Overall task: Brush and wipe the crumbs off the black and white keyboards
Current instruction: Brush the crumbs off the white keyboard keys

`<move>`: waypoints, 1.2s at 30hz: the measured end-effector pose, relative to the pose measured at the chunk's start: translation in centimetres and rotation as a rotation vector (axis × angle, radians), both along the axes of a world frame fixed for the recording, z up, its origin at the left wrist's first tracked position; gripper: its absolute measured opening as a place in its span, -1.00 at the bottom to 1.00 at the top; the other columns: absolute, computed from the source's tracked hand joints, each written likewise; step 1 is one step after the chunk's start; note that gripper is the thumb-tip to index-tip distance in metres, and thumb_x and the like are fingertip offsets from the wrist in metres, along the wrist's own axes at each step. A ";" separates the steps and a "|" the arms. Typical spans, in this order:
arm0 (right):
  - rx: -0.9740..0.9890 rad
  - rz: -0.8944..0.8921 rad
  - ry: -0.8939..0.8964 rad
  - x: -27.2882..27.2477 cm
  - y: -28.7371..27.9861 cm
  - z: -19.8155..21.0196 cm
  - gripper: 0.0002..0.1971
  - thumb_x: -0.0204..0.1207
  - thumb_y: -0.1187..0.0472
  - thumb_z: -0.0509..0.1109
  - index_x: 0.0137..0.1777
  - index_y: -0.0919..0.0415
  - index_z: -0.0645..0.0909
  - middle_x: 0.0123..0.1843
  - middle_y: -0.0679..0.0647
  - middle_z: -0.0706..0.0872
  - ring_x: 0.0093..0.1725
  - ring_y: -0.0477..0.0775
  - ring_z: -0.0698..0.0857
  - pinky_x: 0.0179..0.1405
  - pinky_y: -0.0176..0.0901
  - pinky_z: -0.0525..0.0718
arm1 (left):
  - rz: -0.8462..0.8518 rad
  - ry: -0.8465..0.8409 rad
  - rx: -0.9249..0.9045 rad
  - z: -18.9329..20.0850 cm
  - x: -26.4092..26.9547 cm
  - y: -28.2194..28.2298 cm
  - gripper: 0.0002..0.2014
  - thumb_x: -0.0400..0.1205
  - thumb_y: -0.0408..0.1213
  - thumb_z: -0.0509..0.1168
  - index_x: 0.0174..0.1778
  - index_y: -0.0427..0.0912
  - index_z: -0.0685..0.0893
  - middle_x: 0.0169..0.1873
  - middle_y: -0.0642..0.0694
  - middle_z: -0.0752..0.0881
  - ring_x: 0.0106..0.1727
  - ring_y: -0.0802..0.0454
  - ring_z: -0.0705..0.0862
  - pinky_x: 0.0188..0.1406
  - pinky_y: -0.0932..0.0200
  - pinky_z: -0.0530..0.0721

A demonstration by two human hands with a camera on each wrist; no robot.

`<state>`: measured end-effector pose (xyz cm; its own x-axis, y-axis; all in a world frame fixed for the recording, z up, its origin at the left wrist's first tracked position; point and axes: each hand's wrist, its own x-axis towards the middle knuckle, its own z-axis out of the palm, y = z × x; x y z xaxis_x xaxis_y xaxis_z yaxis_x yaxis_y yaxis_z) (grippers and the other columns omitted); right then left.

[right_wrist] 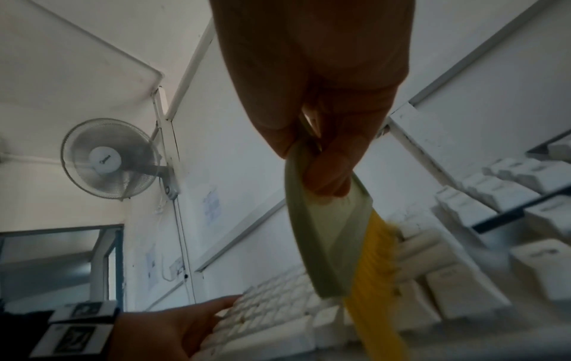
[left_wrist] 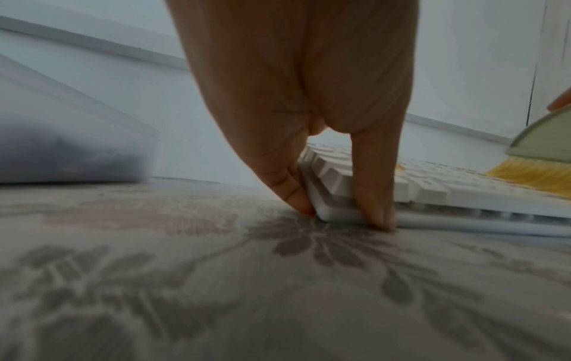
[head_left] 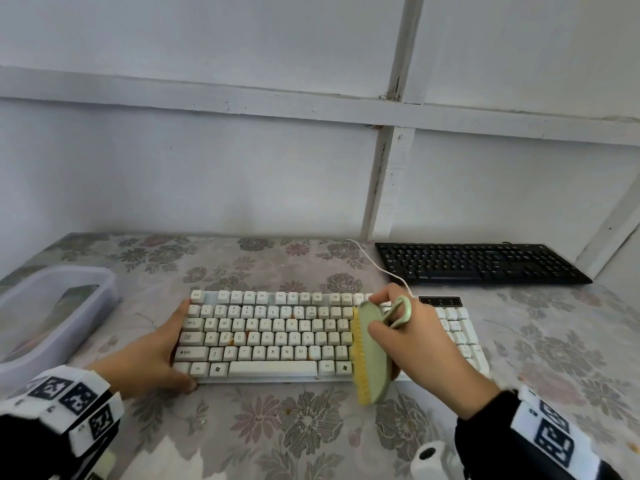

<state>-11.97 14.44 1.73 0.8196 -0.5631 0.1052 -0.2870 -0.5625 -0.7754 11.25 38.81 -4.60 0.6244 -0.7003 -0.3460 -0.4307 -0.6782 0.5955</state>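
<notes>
Table (head_left: 346, 427): a flowered cloth covered it; a clear tub (head_left: 52, 317) sat at the left edge.
Black keyboard (head_left: 481, 263): it lay at the back right, well apart from both hands and untouched.
White keyboard (head_left: 277, 337): it lay front and centre, with orange crumbs (head_left: 228, 338) showing among the letter keys left of the brush.
Brush (head_left: 372, 355): green-backed, with yellow bristles, it stood on edge across the right part of the letter block, bristles facing left and touching the keys.
Right hand (head_left: 412, 337): it was curled round the brush's back and looped handle (a full grip, not a pinch).
Left hand (head_left: 152, 358): it braced the keyboard's left end, fingers fairly straight along the side and thumb at the front corner, touching the frame rather than gripping it.
Doing the step well: short, light strokes toward the left, bristles pushed into the gaps between rows, would likely carry crumbs off the edge; the left hand should hold the board from sliding.
</notes>
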 end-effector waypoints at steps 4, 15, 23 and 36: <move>-0.025 -0.029 -0.064 0.8 -0.9 2.1 -0.84 0.50 0.32 0.31 0.01 0.08 0.56 -0.31 -0.01 0.65 -0.53 -0.21 0.57 -0.65 -0.40 0.47 | 0.013 0.011 0.014 0.0 0.0 0.1 0.28 0.34 -0.30 0.56 0.46 0.28 -0.47 0.55 -0.04 0.27 0.34 0.11 0.42 0.44 0.18 0.33; 0.000 0.064 -0.033 2.2 -0.3 0.6 -0.86 0.50 0.34 0.30 -0.02 0.10 0.54 -0.37 -0.03 0.61 -0.58 -0.22 0.52 -0.62 -0.38 0.44 | 0.009 -0.022 0.045 0.3 -0.4 -0.1 0.25 0.39 -0.29 0.53 0.50 0.18 -0.49 0.55 -0.04 0.26 0.28 0.16 0.41 0.44 0.23 0.32; 0.034 -0.022 -0.112 2.2 -0.8 2.3 -0.83 0.49 0.35 0.29 0.01 0.11 0.56 -0.30 0.03 0.66 -0.52 -0.14 0.62 -0.59 -0.20 0.66 | 0.028 -0.006 0.048 -0.2 0.0 0.1 0.29 0.35 -0.27 0.55 0.51 0.18 -0.50 0.57 -0.05 0.25 0.41 0.07 0.41 0.49 0.17 0.30; 0.044 0.019 -0.031 1.3 0.3 1.0 -0.86 0.49 0.35 0.29 -0.04 0.09 0.54 -0.39 -0.03 0.60 -0.59 -0.17 0.52 -0.66 -0.37 0.48 | 0.037 -0.010 0.058 -0.3 0.2 0.1 0.30 0.33 -0.24 0.56 0.47 0.27 -0.50 0.56 -0.04 0.28 0.42 0.04 0.43 0.52 0.11 0.31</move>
<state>-10.65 14.75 2.77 0.8269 -0.5522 0.1058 -0.2524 -0.5328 -0.8077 11.47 38.92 -4.89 0.6535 -0.6553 -0.3788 -0.4104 -0.7273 0.5501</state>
